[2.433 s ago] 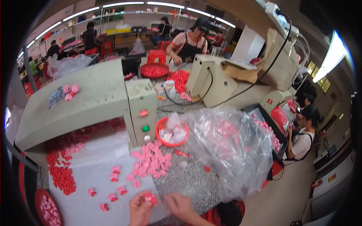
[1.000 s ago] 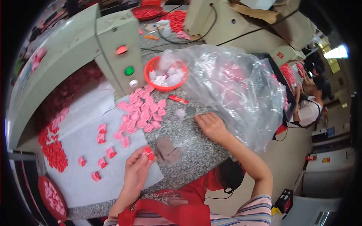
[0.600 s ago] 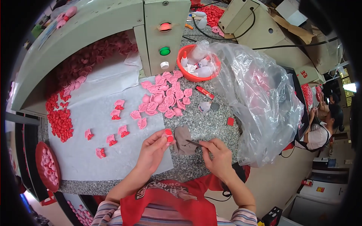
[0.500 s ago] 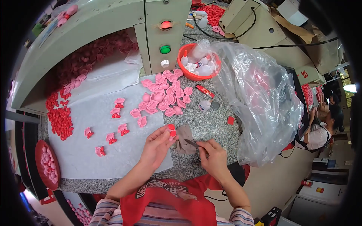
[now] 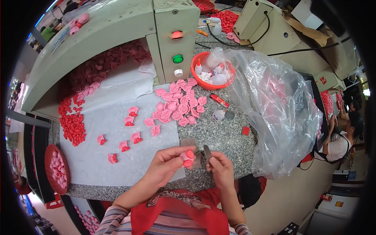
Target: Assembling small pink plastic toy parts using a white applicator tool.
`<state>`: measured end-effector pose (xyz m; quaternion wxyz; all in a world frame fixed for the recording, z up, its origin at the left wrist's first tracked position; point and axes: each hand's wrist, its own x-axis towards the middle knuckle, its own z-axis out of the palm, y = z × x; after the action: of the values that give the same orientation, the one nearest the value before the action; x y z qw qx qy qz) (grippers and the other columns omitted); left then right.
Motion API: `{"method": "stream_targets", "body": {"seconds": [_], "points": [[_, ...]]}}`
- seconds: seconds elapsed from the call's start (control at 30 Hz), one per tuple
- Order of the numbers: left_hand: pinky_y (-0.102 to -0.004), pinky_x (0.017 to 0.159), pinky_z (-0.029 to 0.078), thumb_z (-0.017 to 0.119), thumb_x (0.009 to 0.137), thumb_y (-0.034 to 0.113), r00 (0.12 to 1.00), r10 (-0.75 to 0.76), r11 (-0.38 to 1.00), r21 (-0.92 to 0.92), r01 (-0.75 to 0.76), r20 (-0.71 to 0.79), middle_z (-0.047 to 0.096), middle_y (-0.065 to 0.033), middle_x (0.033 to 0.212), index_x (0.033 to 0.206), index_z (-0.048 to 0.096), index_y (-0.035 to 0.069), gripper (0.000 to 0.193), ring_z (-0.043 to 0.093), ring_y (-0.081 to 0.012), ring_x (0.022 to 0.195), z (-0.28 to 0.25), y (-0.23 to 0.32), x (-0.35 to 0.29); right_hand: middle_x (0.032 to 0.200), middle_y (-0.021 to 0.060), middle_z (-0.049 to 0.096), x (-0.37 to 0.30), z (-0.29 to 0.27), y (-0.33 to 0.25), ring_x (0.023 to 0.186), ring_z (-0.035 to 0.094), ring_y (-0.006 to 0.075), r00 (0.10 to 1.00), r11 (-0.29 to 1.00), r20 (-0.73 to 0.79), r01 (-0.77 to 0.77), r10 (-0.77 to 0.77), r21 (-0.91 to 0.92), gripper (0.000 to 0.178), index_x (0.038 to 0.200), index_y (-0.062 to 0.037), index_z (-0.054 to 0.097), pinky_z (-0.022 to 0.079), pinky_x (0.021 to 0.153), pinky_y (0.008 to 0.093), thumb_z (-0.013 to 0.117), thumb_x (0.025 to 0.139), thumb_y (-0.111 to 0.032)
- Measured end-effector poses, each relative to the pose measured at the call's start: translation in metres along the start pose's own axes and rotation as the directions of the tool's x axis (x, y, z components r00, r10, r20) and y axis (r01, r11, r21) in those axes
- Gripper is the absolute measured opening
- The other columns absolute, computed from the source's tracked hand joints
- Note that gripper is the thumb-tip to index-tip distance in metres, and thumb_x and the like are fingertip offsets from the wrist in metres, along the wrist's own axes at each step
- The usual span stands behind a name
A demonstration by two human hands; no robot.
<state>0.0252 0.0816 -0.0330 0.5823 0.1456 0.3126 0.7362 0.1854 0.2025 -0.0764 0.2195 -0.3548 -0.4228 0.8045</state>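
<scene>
My left hand pinches a small pink plastic part with round red ends, over the near edge of the granite worktop. Close to its right, my right hand grips a thin dark blade that points up, apart from the part. A grey cloth lies beneath, half covered by my left hand. On white paper to the left sit several pink pieces with red bits attached, one of them a pink and red piece. Beyond my hands spreads a heap of pink shell-like pieces.
A pale green arched machine with buttons stands at the far left over more pieces. Small red parts lie beside it. A red bowl holds bottles; a clear plastic bag fills the right. A person sits farther right.
The view has shifted, so the worktop sits further right and lower. My left hand has turned the part, showing its pink middle. The blade has swung from slanting left to pointing upward.
</scene>
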Motion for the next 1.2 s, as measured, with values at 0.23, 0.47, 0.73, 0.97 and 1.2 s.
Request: {"method": "stream_targets", "body": {"seconds": [0.23, 0.47, 0.73, 0.97, 1.2], "points": [[-0.0366, 0.087, 0.044, 0.062, 0.082, 0.024, 0.987, 0.058, 0.995, 0.089, -0.045, -0.148, 0.06, -0.0114, 0.1, 0.119, 0.048, -0.006, 0.05, 0.057, -0.0189, 0.091, -0.011, 0.005, -0.008, 0.076, 0.0044, 0.056, -0.011, 0.018, -0.034, 0.065, 0.052, 0.0117, 0.918, 0.826, 0.108, 0.391, -0.382, -0.406, 0.009, 0.09, 0.0008, 0.059, 0.042, 0.058, 0.0231, 0.056, 0.082, -0.002], [-0.0377, 0.098, 0.036, 0.058, 0.085, 0.02, 0.933, 0.208, 0.974, 0.144, -0.172, -0.292, 0.058, -0.0099, 0.106, 0.119, 0.048, -0.005, 0.044, 0.053, -0.0182, 0.104, -0.036, -0.002, 0.008, 0.075, 0.0098, 0.058, 0.0, 0.0, -0.031, 0.06, 0.058, 0.0255, 0.832, 0.2, 0.113, 0.259, -0.543, -0.945, 0.012, 0.085, -0.005, 0.062, 0.046, 0.054, 0.0324, 0.057, 0.075, -0.002], [-0.0373, 0.098, 0.036, 0.057, 0.086, 0.02, 0.934, 0.13, 0.985, -0.066, -0.16, -0.332, 0.057, -0.01, 0.108, 0.119, 0.047, -0.005, 0.043, 0.053, -0.0188, 0.103, -0.036, -0.023, 0.016, 0.074, 0.0087, 0.062, 0.018, 0.013, 0.003, 0.065, 0.061, 0.0205, 0.98, 0.609, 0.069, 0.169, -0.184, -0.775, 0.011, 0.086, -0.0033, 0.064, 0.047, 0.06, 0.0311, 0.057, 0.077, -0.006], [-0.034, 0.093, 0.038, 0.057, 0.086, 0.02, 0.941, 0.084, 0.992, -0.061, -0.11, -0.329, 0.059, -0.0088, 0.103, 0.12, 0.047, -0.004, 0.043, 0.054, -0.0184, 0.101, -0.041, -0.014, 0.01, 0.069, -0.002, 0.056, 0.019, 0.015, -0.002, 0.062, 0.049, 0.0054, 0.987, 0.937, 0.115, -0.063, 0.109, -0.344, 0.015, 0.095, -0.0001, 0.062, 0.037, 0.054, 0.0192, 0.056, 0.082, -0.005], [-0.033, 0.091, 0.04, 0.059, 0.085, 0.018, 0.96, 0.024, 0.999, 0.029, -0.017, -0.278, 0.06, -0.0076, 0.104, 0.122, 0.047, -0.004, 0.045, 0.056, -0.0155, 0.098, -0.041, -0.014, 0.005, 0.076, 0.0021, 0.057, 0.004, 0.039, -0.013, 0.064, 0.053, 0.008, 0.97, 0.927, 0.178, 0.217, -0.168, -0.307, 0.013, 0.095, 0.0012, 0.061, 0.042, 0.059, 0.0209, 0.056, 0.082, -0.001]]}}
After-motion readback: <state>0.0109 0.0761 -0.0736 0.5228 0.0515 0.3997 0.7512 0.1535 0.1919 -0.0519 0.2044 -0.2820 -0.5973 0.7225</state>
